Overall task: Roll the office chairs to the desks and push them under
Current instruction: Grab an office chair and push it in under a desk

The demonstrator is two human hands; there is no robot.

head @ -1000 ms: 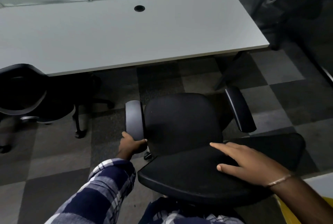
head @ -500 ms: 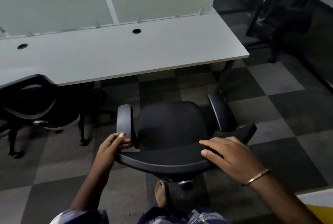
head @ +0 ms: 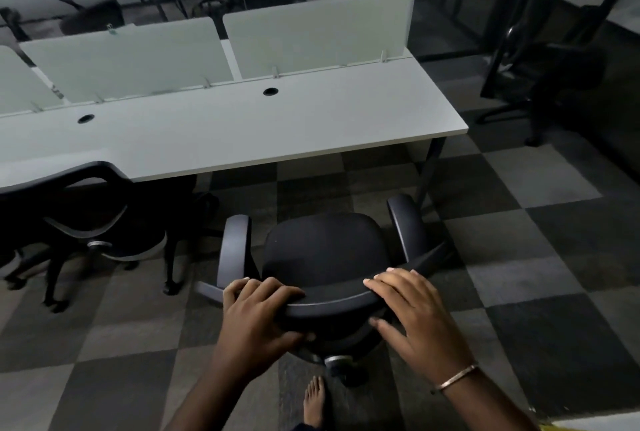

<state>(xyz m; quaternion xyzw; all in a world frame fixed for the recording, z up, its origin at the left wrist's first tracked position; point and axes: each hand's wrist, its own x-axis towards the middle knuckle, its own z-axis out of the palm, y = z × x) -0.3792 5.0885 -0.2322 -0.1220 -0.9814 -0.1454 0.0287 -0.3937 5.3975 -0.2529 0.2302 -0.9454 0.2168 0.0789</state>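
Observation:
A black office chair [head: 325,247] with two armrests stands on the carpet in front of me, its seat facing the long white desk [head: 242,129]. Its front edge is short of the desk's near edge. My left hand [head: 256,316] grips the left end of the backrest top, fingers over it and thumb under. My right hand [head: 415,316] holds the right end of the same top edge, fingers curved over it and thumb below. My bare foot [head: 317,403] shows under the chair's base.
A second black chair [head: 86,219] sits partly under the desk at the left. Frosted divider panels [head: 311,32] stand along the desk's back. A desk leg [head: 429,167] is at the right end. Another dark chair [head: 547,77] stands at the far right on checkered carpet [head: 519,257].
My left hand left the left armrest and now grips the backrest top. The right hand curled over the same edge. The view rose and pulled back; the chair sits farther from me.

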